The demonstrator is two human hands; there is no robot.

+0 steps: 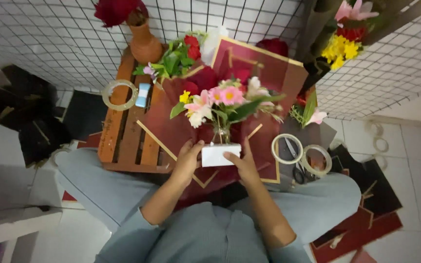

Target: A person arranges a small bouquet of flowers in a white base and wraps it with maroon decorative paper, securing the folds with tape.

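Nearest to us are our own grey-sleeved forearms and grey-trousered knees, seen from above as we sit on a white tiled floor. Our left hand and right hand hold a small white block between them, fingers curled against its two ends. Flower stems rise from the block into a small bouquet of pink, white and yellow blooms with green leaves. Under it lies dark red wrapping paper with gold edging, spread partly over a wooden pallet. Two tape rolls and scissors lie just right of our right hand. Another tape roll rests on the pallet, near a clay vase.
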